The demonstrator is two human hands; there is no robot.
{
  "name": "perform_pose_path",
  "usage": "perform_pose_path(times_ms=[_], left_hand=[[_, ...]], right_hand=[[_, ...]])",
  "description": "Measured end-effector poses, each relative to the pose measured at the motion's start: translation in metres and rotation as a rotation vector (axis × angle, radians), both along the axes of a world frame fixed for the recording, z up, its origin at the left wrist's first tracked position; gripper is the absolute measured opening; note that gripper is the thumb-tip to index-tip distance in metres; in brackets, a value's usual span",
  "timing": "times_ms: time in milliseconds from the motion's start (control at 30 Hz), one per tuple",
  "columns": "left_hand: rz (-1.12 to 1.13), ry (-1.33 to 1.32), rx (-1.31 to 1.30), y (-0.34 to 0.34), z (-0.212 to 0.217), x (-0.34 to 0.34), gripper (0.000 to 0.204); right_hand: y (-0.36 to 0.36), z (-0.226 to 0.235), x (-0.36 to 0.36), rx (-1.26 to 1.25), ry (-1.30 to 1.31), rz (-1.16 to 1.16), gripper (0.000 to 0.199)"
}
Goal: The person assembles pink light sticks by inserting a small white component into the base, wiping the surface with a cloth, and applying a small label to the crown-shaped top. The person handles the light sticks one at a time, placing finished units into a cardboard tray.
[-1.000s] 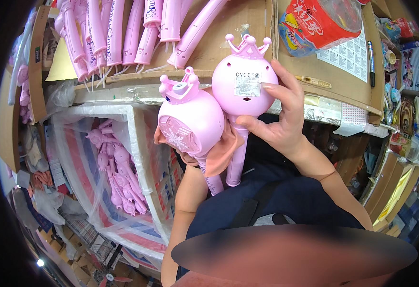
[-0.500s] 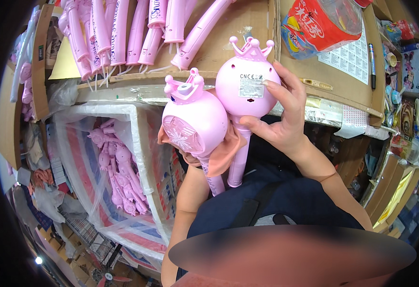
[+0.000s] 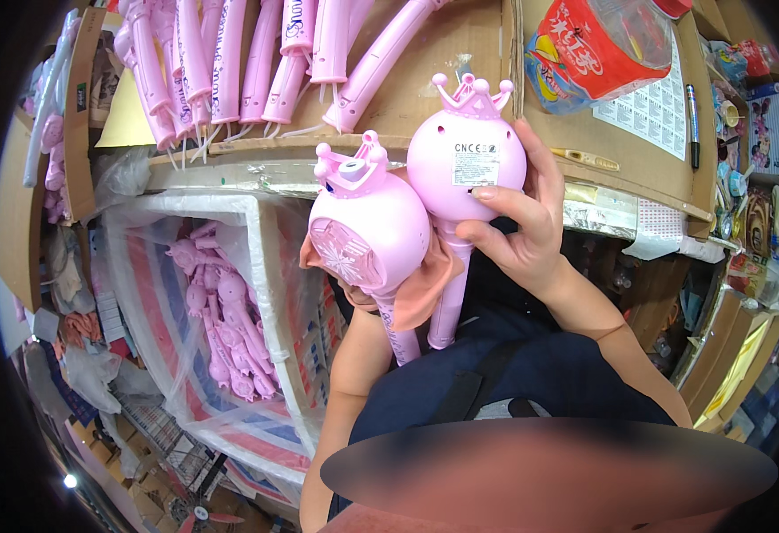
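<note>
Two pink toy wands with round heads and crowns stand side by side in front of me. The left wand (image 3: 389,226) shows a snowflake panel, and a peach-coloured cloth (image 3: 434,289) wraps round its neck. My left hand (image 3: 359,298) grips it there, mostly hidden behind the head and cloth. The right wand (image 3: 434,169) turns a face with a white printed label (image 3: 476,167) and small holes toward me. Around the right side of its head my right hand (image 3: 532,218) is closed, one fingertip just below the label and another digit near the neck.
Several pink wand handles (image 3: 230,71) with white ties lie on the cardboard-topped table (image 3: 389,115). A lined bin (image 3: 270,266) at the left holds more pink wands (image 3: 230,320). At the right are a red-labelled bottle (image 3: 594,53), a printed sheet (image 3: 651,115), a marker (image 3: 692,124) and a yellowish cutter (image 3: 589,160).
A fingertip of my right hand has slid down from the label's edge to just below it. Both wands sit slightly lower and farther right in view.
</note>
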State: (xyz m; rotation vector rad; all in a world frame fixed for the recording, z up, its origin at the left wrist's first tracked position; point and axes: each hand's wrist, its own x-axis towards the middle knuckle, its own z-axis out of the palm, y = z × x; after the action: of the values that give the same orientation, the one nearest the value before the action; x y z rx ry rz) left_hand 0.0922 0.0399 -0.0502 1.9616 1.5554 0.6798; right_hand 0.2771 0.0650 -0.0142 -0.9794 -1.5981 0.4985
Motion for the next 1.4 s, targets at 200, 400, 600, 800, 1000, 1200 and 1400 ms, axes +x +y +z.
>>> perform_pose_path(times_ms=[200, 400, 600, 800, 1000, 1200, 1400], left_hand=[[-0.006, -0.026, -0.014, 0.000, 0.002, 0.000, 0.088], [-0.019, -0.074, -0.026, 0.001, 0.005, 0.002, 0.089], [-0.039, -0.042, -0.023, 0.002, 0.007, 0.003, 0.090], [-0.020, -0.180, -0.068, 0.000, 0.009, 0.002, 0.092], [-0.012, -0.251, -0.095, -0.002, 0.011, 0.000, 0.093], [0.012, -0.397, -0.152, -0.001, 0.014, -0.004, 0.094], [0.064, -0.752, -0.310, 0.000, 0.018, -0.009, 0.096]], right_hand=[[0.001, 0.006, -0.001, -0.035, -0.029, -0.026, 0.052], [0.002, 0.028, 0.004, -0.158, -0.137, -0.068, 0.064], [0.007, 0.034, 0.006, -0.119, -0.205, -0.053, 0.072], [0.007, 0.031, 0.007, -0.078, -0.188, -0.048, 0.073], [0.005, 0.032, 0.008, -0.093, -0.186, -0.055, 0.071], [-0.005, 0.014, 0.011, -0.096, -0.182, -0.094, 0.074], [-0.072, -0.017, 0.005, -0.111, 0.176, -0.009, 0.045]])
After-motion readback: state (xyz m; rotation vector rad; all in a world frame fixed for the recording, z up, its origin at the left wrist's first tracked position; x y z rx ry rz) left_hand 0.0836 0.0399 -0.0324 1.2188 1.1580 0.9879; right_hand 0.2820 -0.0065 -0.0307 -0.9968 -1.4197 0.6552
